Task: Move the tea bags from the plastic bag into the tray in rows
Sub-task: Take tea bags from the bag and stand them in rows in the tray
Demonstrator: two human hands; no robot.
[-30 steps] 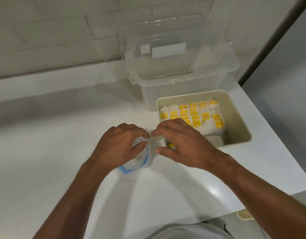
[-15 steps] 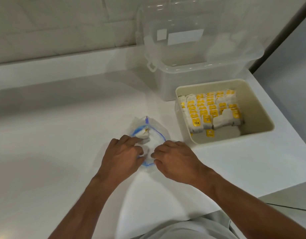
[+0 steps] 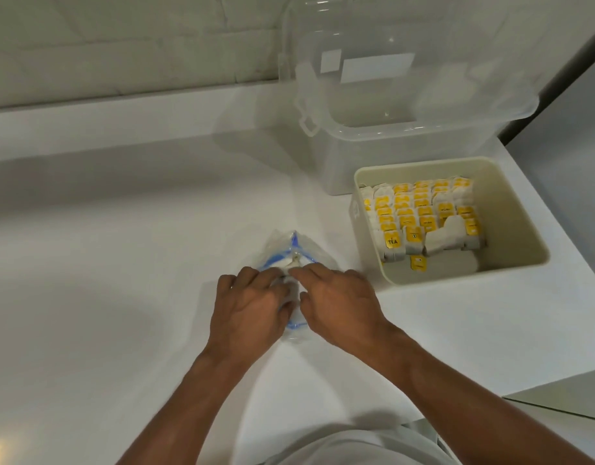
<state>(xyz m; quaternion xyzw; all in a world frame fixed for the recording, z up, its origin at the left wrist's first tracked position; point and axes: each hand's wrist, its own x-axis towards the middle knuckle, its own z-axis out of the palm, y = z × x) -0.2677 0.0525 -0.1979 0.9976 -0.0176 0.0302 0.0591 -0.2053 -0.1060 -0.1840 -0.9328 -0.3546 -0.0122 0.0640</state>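
Two hands clamp the plastic bag (image 3: 298,250): my left hand (image 3: 252,305) and right hand (image 3: 338,297) pinch its mouth, I judge spreading it to reach tea bags (image 3: 420,213) for the tray (image 3: 514,196), right.

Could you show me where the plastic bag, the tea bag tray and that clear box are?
plastic bag (image 3: 308,251): head view, on its clear far end, beside the blue zip.
tray (image 3: 514,223): head view, on its bare inner wall.
clear box (image 3: 390,156): head view, on its front wall below the rim.
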